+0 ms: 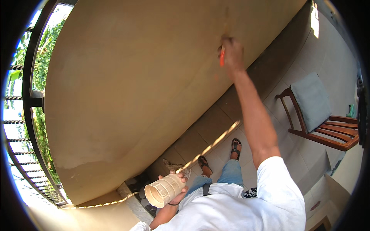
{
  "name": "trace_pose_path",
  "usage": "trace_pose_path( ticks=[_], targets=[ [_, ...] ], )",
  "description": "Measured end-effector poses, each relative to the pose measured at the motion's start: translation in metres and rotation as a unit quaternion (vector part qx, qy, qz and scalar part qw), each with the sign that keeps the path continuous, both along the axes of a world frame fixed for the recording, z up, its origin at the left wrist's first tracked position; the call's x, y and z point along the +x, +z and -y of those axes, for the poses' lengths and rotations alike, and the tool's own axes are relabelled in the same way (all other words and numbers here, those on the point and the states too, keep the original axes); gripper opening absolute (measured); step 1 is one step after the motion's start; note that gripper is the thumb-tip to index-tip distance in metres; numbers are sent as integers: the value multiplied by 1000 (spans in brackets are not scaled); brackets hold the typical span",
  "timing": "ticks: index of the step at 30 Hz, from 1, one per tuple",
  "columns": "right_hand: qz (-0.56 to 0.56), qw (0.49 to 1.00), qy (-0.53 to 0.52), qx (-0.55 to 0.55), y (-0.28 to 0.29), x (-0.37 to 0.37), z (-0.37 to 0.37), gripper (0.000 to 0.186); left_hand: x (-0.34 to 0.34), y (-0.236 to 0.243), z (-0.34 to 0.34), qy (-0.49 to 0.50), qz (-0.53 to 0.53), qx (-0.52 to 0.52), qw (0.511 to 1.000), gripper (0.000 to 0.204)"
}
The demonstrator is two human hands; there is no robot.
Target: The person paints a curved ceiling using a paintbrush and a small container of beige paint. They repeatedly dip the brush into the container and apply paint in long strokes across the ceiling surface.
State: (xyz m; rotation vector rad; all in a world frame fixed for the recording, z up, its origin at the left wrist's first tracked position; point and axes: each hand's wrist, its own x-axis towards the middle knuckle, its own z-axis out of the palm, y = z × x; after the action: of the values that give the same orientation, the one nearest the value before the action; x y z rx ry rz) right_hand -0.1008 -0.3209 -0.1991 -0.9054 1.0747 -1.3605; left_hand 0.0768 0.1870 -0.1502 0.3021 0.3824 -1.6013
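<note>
My left hand (181,194) is closed around a cream-coloured ribbed plastic container (169,189), held tilted at waist height with its round mouth toward the lower left. My right arm is stretched out to the tan wall (135,84). My right hand (234,54), blurred by motion, is closed on a tool with an orange handle (222,57). The tool's working end is hidden or smeared, so its kind cannot be told. Its far side is at or very near the wall surface, where a faint darker streak runs above the hand.
A wooden chair (339,133) with a grey-blue cushion (311,102) stands at the right on the tiled floor (285,150). Black metal railing (27,88) with greenery behind runs along the left. A crumpled cloth (173,165) lies near my sandalled feet.
</note>
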Motion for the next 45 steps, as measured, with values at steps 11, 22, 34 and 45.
trace_pose_path(
  ticks=[11, 22, 34, 45],
  targets=[
    [-132, 937, 320, 52, -11, 95, -182, 40, -9, -7, 11, -7, 3, -5, 1000, 59],
    [-12, 998, 63, 10, 79, 39, 4, 36, -16, -15, 9, 22, -2, -15, 1000, 60],
    [102, 980, 170, 34, 85, 62, -125, 33, -3, -25, 7, 33, 6, -50, 998, 60],
    [-54, 911, 407, 35, 82, 148, -246, 38, 21, -19, -24, 41, -5, -26, 999, 58]
  ],
)
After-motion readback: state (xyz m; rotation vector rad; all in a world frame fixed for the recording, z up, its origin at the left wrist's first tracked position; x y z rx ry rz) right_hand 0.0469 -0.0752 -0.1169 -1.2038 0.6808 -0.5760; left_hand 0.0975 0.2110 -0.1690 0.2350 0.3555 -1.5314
